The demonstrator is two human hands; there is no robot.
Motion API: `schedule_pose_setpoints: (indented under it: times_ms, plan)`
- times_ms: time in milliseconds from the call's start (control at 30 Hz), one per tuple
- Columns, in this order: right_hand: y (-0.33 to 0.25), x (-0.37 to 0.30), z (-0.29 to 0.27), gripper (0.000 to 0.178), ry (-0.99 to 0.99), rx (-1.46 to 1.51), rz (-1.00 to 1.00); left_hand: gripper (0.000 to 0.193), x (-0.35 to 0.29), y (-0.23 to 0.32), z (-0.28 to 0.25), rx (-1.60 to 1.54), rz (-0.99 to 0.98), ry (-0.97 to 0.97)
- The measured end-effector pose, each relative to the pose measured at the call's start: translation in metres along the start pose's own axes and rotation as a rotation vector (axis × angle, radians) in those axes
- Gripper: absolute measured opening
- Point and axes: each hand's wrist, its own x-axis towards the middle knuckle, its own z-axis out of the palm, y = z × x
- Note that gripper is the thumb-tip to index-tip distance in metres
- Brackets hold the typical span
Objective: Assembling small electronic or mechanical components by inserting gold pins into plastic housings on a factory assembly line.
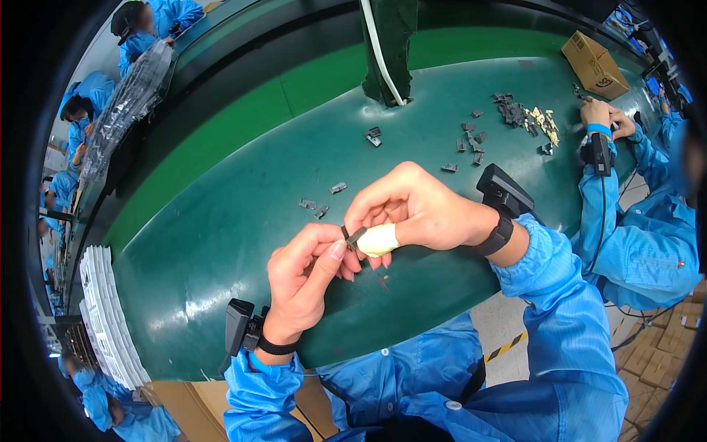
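Above the green tabletop (221, 272) my two hands meet over a small dark plastic part (357, 236). My left hand (303, 274) pinches it between thumb and forefinger. From the other side my right hand (421, 212) closes on it, and a pale yellow wrap (378, 240) covers that thumb. The fingers hide much of the part, so its full shape does not show. Just beyond my left hand lie a few loose grey parts (308, 204). Each of my wrists has a black strap with a small black device.
Toward the right are scattered black parts (471, 140) and a heap of pale yellow bits (543, 125). A cardboard box (595, 65) stands at the far right, near a co-worker's hands (605, 116). Stacked white trays (110, 317) sit at the left. A post (389, 51) rises at the far edge.
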Motion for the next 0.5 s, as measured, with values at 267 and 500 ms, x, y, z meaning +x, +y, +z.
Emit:
schedule_pose_setpoints:
  times_ms: [267, 500]
  plan:
    - [-0.0001, 0.0003, 0.0013, 0.019, -0.008, 0.004, 0.002, 0.014, -0.0011, -0.0009, 0.0001, -0.055, 0.004, -0.005]
    - [-0.0022, 0.0001, 0.0018, 0.019, -0.007, 0.004, 0.005, 0.018, -0.0009, -0.0005, -0.0002, -0.023, 0.005, -0.011]
